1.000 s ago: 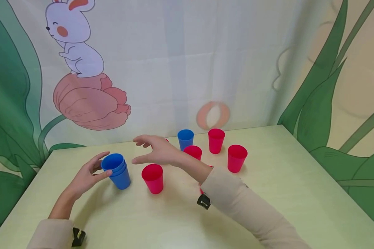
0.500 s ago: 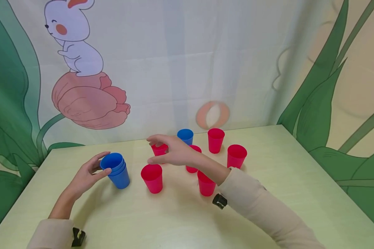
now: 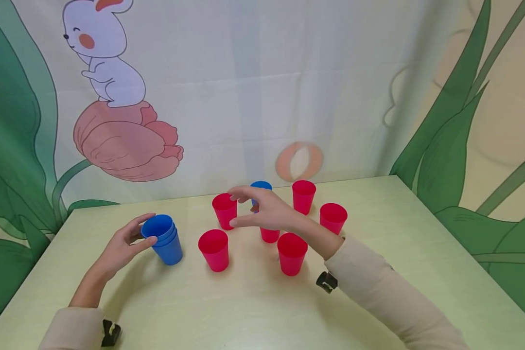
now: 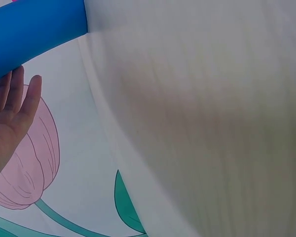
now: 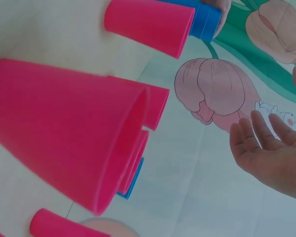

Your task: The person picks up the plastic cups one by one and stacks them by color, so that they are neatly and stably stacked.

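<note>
On the left of the head view, a nested stack of blue cups (image 3: pixel 169 249) stands upright. My left hand (image 3: pixel 120 247) holds it near the rim, thumb in front and fingers behind. My right hand (image 3: pixel 271 210) hovers over the middle group with thumb and fingers spread apart and nothing between them. Its fingertips overlap the right edge of a red cup (image 3: pixel 224 211) in this view. Behind the hand, a single blue cup (image 3: pixel 261 184) and another red cup (image 3: pixel 270 235) are partly hidden. The right wrist view shows the right palm (image 5: pixel 274 158) bare.
More red cups stand upright: one beside the blue stack (image 3: pixel 214 251), one near the right forearm (image 3: pixel 292 255), one at the back (image 3: pixel 304 197) and one at the right (image 3: pixel 332 217). A printed curtain (image 3: pixel 354 97) hangs behind the table (image 3: pixel 227 311).
My right hand has moved right, away from the blue stack and across the red cups, its fingers staying apart. The left hand and its stack have stayed in place.
</note>
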`<state>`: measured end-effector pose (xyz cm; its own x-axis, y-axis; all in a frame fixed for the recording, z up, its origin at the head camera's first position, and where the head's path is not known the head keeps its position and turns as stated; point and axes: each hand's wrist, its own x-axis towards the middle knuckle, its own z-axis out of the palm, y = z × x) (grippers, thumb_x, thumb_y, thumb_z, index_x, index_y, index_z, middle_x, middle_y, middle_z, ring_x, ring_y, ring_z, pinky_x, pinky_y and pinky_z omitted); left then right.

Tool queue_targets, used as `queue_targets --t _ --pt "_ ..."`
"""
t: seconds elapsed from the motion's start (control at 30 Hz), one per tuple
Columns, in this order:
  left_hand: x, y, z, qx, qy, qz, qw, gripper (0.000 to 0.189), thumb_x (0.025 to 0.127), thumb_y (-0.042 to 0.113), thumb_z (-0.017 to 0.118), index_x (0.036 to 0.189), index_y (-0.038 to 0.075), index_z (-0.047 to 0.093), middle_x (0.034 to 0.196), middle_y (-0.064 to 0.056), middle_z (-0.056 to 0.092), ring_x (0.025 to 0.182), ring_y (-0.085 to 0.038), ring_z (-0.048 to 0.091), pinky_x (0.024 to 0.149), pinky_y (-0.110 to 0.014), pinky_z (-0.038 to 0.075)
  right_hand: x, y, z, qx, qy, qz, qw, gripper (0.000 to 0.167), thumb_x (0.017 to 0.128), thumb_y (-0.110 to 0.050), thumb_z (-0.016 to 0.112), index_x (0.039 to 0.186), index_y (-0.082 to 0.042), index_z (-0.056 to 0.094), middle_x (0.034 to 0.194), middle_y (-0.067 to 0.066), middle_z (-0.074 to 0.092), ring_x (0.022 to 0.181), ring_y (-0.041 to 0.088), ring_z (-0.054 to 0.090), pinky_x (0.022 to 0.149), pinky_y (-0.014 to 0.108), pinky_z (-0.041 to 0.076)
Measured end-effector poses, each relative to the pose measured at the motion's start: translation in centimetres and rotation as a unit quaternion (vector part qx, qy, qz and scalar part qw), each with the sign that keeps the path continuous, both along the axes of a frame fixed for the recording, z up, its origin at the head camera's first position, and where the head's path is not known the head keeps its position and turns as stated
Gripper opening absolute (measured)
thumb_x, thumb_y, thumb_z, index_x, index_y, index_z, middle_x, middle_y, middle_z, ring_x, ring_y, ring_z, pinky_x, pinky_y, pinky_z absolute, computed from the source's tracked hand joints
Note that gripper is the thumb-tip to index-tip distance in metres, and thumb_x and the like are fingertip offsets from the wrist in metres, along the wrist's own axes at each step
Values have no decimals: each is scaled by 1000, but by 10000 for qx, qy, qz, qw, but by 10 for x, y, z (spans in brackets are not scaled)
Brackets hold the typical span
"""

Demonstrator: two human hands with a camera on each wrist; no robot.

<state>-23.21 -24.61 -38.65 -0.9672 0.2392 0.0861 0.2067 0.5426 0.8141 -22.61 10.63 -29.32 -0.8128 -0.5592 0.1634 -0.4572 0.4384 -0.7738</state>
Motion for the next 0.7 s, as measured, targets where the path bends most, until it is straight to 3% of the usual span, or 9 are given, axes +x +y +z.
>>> queue_targets --t 0.33,0.7 --pt "1 -1 2 24 26 -20 10000 64 90 25 57 143 10 25 134 -29 37 117 -46 40 87 -56 42 -18 20 -14 82 -1 -216 9997 58 78 -25 71 130 -15 48 120 1 54 107 16 49 80 27 48" --pt "1 -1 1 104 49 -26 9999 64 90 24 58 143 9 26 133 -28 38 116 -45 41 87 -54 42 -46 35 -30 -44 39 -518 9986 60 77 -26 73 130 -9 49 121 11 54 110 29 49 80 36 47"
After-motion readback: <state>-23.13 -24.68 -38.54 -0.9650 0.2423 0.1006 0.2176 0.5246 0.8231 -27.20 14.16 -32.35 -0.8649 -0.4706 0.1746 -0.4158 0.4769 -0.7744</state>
